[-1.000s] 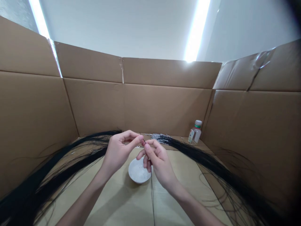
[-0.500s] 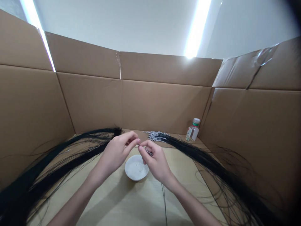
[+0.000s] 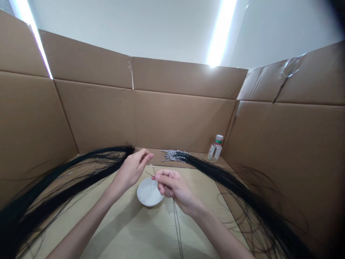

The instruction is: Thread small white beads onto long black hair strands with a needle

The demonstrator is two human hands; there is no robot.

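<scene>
My right hand point(image 3: 172, 185) pinches thin dark cord between thumb and forefinger, in front of the white bowl's right side. Two short ends cross beyond the fingertips, and two long strands point(image 3: 177, 223) hang below the palm. Up and to the left, my left hand point(image 3: 136, 163) is closed, thumb against curled fingers; what it may hold is hidden. It is close to the tip of a black cord bundle point(image 3: 107, 151). The white bowl point(image 3: 138, 201) stands below both hands, with whitish contents that I cannot make out.
Another black cord bundle point(image 3: 215, 176) on the right ends in several silvery beaded tips point(image 3: 175, 155). A clear bottle with a white cap point(image 3: 215, 149) stands in the back right corner. Cardboard walls point(image 3: 185, 118) enclose the yellowish table surface point(image 3: 140, 230).
My hands have parted: the left went up and left, the right lower. Crossed cord ends now show past the right fingertips. Beads seen earlier at my right hand no longer show.
</scene>
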